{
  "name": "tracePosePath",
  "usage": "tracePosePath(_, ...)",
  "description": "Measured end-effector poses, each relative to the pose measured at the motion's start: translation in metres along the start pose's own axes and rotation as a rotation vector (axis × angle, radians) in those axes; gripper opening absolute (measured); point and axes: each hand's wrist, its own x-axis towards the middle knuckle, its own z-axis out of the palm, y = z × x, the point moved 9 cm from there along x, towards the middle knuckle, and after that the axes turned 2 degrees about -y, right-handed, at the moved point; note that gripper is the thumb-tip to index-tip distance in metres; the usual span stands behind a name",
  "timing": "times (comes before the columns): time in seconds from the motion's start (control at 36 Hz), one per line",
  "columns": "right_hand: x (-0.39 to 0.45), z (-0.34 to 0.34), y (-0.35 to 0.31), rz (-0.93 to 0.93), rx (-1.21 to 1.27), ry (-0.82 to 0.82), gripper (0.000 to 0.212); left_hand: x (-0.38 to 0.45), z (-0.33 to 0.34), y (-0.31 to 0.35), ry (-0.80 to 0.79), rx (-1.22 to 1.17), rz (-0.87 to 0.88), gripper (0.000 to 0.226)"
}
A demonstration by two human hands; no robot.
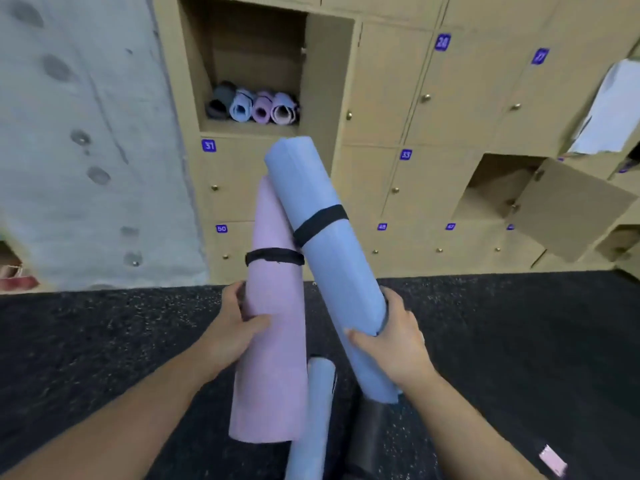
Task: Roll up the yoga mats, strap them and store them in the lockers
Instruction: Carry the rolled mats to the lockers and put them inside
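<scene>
Nearest me, a loose blue roll [313,417] and a dark roll [367,434] lie on the black floor [104,341]. My left hand [235,327] is wrapped around the strapped pink mat [273,306]; my right hand [398,334] is clasped around the strapped blue mat [325,244], the two mats crossing and touching. Beyond, the open locker [194,64] contains four rolled mats [254,105] side by side.

At your 12 o'clock the open locker [249,64] has free room above four stored rolls [254,105] lining its floor. Its door [329,84] stands open at 1 o'clock, narrowing that side.
</scene>
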Motion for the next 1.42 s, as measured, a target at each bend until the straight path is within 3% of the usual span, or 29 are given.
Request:
tracePosePath(0.14,0.047,0.074,-0.103,-0.014,0.128,-0.011,0.088,0.044,-0.124,0.018,0.056,0.062,0.015,0.061)
tracePosePath(0.25,0.081,0.118,-0.169,-0.009,0.236,-0.028,0.097,0.072,-0.213,0.031,0.115,0.085,-0.025,0.068)
tracePosePath(0.42,0.126,0.144,-0.241,-0.042,0.311,-0.031,0.081,0.118,-0.292,0.054,0.259,0.023,0.034,0.064)
tracePosePath(0.53,0.161,0.148,-0.265,-0.050,0.361,0.003,0.079,0.148,-0.303,0.063,0.265,-0.044,0.071,0.047)
tracePosePath(0.83,0.307,0.171,-0.303,-0.044,0.519,0.113,0.076,0.286,-0.318,0.104,0.222,-0.106,0.089,0.042)
tracePosePath(1.06,0.482,0.154,-0.314,-0.076,0.634,-0.016,0.070,0.444,-0.313,0.170,0.288,-0.138,0.163,0.031)
tracePosePath(1.11,0.520,0.149,-0.323,-0.103,0.669,-0.054,0.069,0.476,-0.303,0.185,0.243,-0.183,0.170,0.039)
tracePosePath(1.22,0.581,0.146,-0.335,-0.117,0.712,-0.106,0.065,0.528,-0.297,0.201,0.167,-0.276,0.179,0.088)
tracePosePath(1.42,0.661,0.154,-0.359,-0.167,0.670,-0.243,0.076,0.607,-0.315,0.213,0.102,-0.343,0.139,0.100)
